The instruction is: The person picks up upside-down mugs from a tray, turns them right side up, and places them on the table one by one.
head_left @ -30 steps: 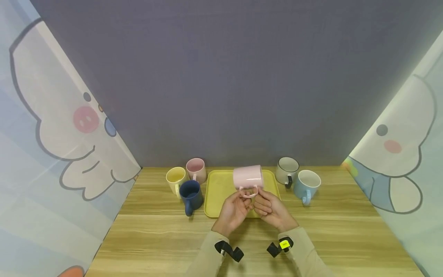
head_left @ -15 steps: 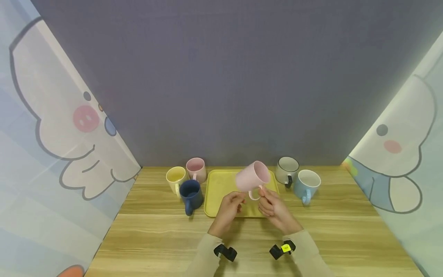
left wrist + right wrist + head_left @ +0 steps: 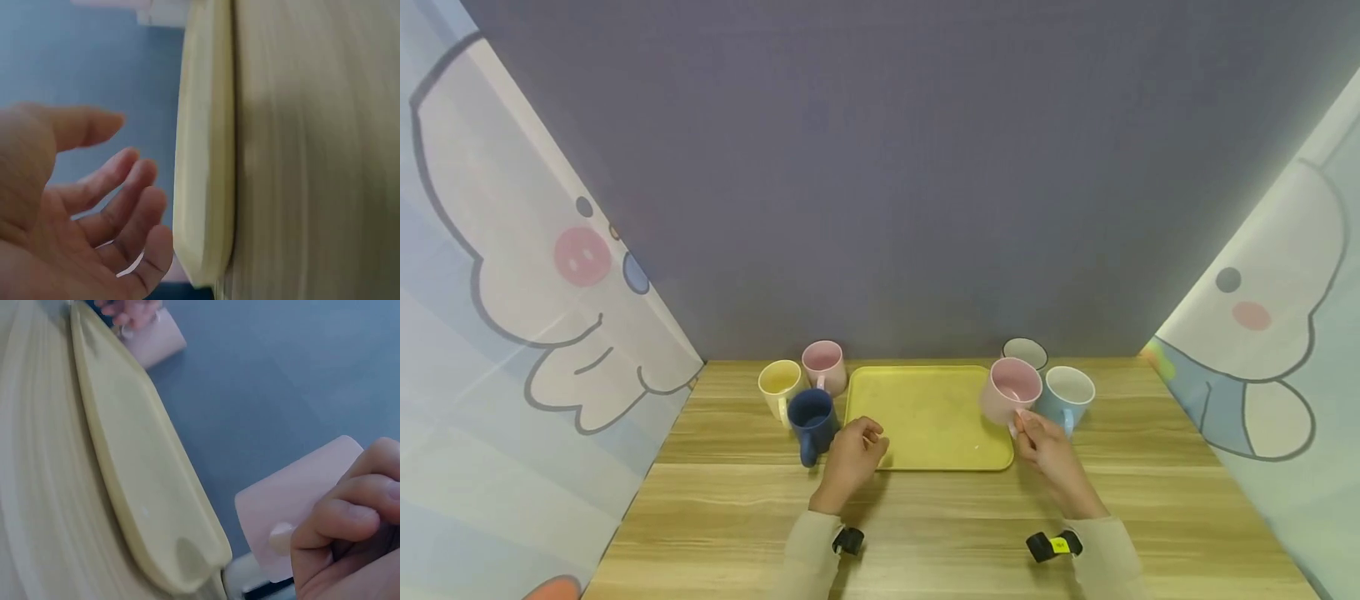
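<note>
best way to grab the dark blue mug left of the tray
Take the dark blue mug by its handle, coming from the near side. It stands upright and the handle points toward the person, so it is probably the clearest part to reach. The yellow mug and a pink mug crowd its far side, and the tray sits close on its right. The left hand is nearest.

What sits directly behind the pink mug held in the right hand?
Behind the pink mug held by the right hand stands a white dark-rimmed mug; only its rim shows, the body and handle are covered.
</note>
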The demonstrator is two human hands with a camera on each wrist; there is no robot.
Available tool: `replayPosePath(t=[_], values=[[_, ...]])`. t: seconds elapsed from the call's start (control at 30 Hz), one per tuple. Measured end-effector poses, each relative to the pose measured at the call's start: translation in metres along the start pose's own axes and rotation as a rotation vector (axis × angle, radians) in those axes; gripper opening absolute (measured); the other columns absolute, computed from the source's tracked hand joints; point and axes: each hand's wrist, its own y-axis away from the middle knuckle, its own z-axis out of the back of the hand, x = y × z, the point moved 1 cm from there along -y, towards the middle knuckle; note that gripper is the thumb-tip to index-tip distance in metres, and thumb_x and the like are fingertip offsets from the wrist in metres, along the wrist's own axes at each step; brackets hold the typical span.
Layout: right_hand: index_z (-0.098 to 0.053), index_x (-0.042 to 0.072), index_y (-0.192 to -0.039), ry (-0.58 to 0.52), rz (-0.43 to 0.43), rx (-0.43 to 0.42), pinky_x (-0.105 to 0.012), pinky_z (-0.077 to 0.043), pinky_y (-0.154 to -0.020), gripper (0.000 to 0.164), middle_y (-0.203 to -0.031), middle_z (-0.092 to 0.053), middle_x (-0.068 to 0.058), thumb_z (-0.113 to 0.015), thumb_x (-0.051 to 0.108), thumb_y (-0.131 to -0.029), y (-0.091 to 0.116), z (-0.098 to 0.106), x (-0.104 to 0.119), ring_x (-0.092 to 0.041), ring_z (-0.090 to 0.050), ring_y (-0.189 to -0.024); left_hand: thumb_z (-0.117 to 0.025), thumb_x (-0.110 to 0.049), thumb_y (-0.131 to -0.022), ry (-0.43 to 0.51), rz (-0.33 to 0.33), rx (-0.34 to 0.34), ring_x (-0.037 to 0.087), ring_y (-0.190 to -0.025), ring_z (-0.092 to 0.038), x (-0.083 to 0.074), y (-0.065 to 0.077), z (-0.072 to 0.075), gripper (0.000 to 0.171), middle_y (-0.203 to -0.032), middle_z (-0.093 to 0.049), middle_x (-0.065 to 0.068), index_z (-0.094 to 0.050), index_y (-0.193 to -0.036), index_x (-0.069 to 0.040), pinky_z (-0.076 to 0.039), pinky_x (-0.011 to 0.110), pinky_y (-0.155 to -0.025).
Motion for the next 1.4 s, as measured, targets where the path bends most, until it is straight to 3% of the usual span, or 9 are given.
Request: replayPosePath(t=[0.23,0.33,0.53,0.97,1.1,1.23,1.3,1.4], values=[[-0.043,-0.001,-0.085,0.105,-0.044,-0.073,-0.035,-0.015,-0.044,0.041,-0.055,-0.028,0.007,-0.035,0.035,-0.104,0.013,0.014,-0.003,-0.005,-0.026,-0.047,-0.077,-0.029,-0.079,-0.200,-0.093,0.099,0.017,-0.089,-0.055,0.011,0.009,0.002,0.024,-0.090,-0.064,-0.001,-0.068,-0.096,-0.016,-0.042,0.039,-0.082],[-0.041,-0.003,-0.086,0.149,-0.029,-0.094,-0.035,-0.017,-0.043,0.043,-0.056,-0.028,0.006,-0.035,0.035,-0.104,0.018,0.018,-0.006,-0.003,-0.027,-0.047,-0.078,-0.030,-0.078,-0.205,-0.112,0.138,0.018,-0.092,-0.054,0.015,0.011,0.002,0.024,-0.091,-0.063,-0.003,-0.067,-0.095,-0.017,-0.039,0.042,-0.086],[-0.041,-0.005,-0.085,0.199,-0.040,-0.152,-0.032,-0.019,-0.042,0.046,-0.056,-0.028,0.006,-0.035,0.036,-0.104,0.028,0.023,-0.010,-0.003,-0.027,-0.047,-0.080,-0.022,-0.075,-0.195,-0.145,0.150,0.015,-0.083,-0.048,0.021,0.014,0.002,0.016,-0.080,-0.057,-0.003,-0.067,-0.083,-0.017,-0.035,0.038,-0.079],[-0.054,0.004,-0.082,0.047,-0.108,-0.265,-0.036,-0.013,-0.047,0.039,-0.053,-0.034,0.011,-0.042,0.034,-0.102,0.036,0.035,-0.026,0.001,-0.030,-0.045,-0.081,-0.022,-0.073,-0.218,-0.146,0.119,0.013,-0.080,-0.048,0.024,0.016,-0.001,0.013,-0.075,-0.055,-0.006,-0.067,-0.073,-0.021,-0.033,0.034,-0.076],[-0.052,0.009,-0.077,0.001,-0.112,-0.236,-0.038,-0.012,-0.046,0.037,-0.052,-0.033,0.012,-0.042,0.033,-0.103,0.038,0.036,-0.033,0.000,-0.030,-0.043,-0.081,-0.021,-0.073,-0.219,-0.153,0.116,0.013,-0.080,-0.048,0.024,0.017,-0.002,0.014,-0.074,-0.054,-0.007,-0.067,-0.072,-0.022,-0.033,0.034,-0.075],[-0.050,-0.001,-0.082,0.097,-0.126,-0.204,-0.033,-0.016,-0.040,0.043,-0.053,-0.032,0.010,-0.038,0.034,-0.104,0.037,0.037,-0.033,-0.001,-0.029,-0.044,-0.081,-0.021,-0.073,-0.226,-0.166,0.100,0.013,-0.079,-0.048,0.024,0.016,-0.002,0.014,-0.074,-0.055,-0.006,-0.067,-0.071,-0.022,-0.034,0.034,-0.075],[-0.053,-0.007,-0.095,0.226,-0.161,-0.218,-0.026,-0.025,-0.042,0.047,-0.058,-0.036,0.008,-0.037,0.036,-0.104,0.037,0.037,-0.029,-0.002,-0.034,-0.049,-0.081,-0.022,-0.073,-0.233,-0.168,0.096,0.012,-0.079,-0.048,0.025,0.016,-0.002,0.014,-0.074,-0.055,-0.006,-0.067,-0.072,-0.023,-0.034,0.035,-0.075],[-0.053,-0.008,-0.117,0.467,-0.207,-0.276,-0.025,-0.040,-0.058,0.054,-0.069,-0.052,-0.001,-0.039,0.043,-0.102,0.038,0.033,-0.021,-0.008,-0.047,-0.063,-0.079,-0.023,-0.074,-0.240,-0.177,0.085,0.013,-0.079,-0.049,0.025,0.014,-0.001,0.012,-0.075,-0.055,-0.008,-0.067,-0.074,-0.023,-0.037,0.036,-0.076]])
